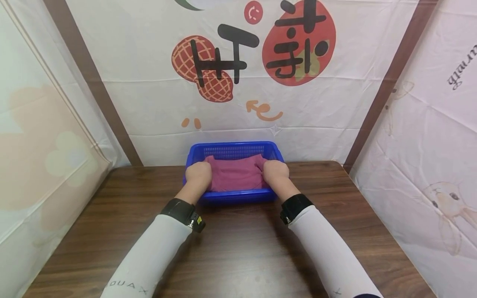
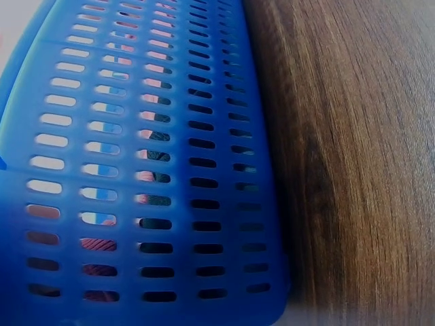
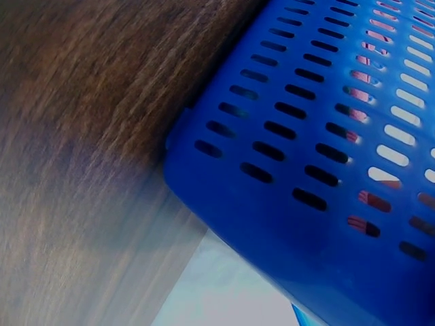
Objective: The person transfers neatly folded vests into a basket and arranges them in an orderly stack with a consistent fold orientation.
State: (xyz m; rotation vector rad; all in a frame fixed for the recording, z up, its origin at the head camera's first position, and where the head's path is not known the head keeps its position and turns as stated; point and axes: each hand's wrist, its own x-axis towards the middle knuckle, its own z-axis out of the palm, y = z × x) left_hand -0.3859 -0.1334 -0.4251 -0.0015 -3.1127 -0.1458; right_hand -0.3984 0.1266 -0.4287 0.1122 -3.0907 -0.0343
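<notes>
In the head view a pink cloth [image 1: 238,173] is spread between both hands inside a blue plastic basket [image 1: 238,193]; its exact kind cannot be told. The left hand [image 1: 199,174] grips the cloth's left side, near the basket's left rim. On the opposite side, the right hand [image 1: 276,173] grips the cloth's right edge. Both hands have their fingers curled, though the fingertips are hidden. Each wrist view is filled largely by the slotted basket wall [image 2: 180,163], with bits of pink showing through the slots; neither hand can be made out there.
The basket stands at the far edge of a brown wooden table [image 1: 238,244]. Behind it hangs a white printed curtain [image 1: 149,82], with further fabric walls at left and right. Dark straps [image 1: 178,211] with small devices sit on both wrists.
</notes>
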